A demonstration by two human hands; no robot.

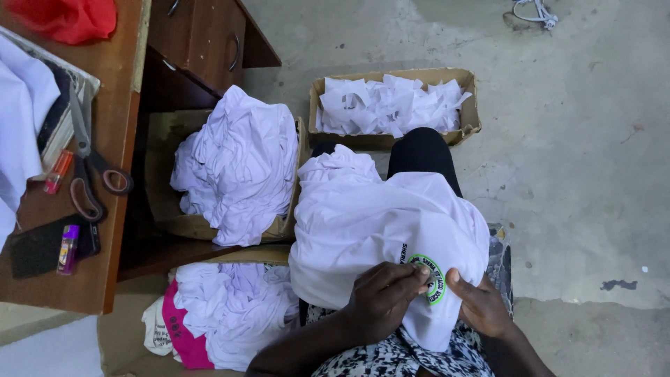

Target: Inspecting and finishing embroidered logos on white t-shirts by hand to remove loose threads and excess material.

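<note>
A white shirt lies spread over my lap, with a round green and black emblem on it. My left hand rests on the cloth with its fingertips pinching at the emblem's left edge. My right hand grips the shirt just right of the emblem, thumb pressed against the fabric. Both hands hold the cloth taut around the emblem.
A cardboard box of white paper scraps stands ahead on the concrete floor. Two boxes of white garments, one and another, sit at my left. On the wooden desk lie scissors, two lighters, a phone and red cloth.
</note>
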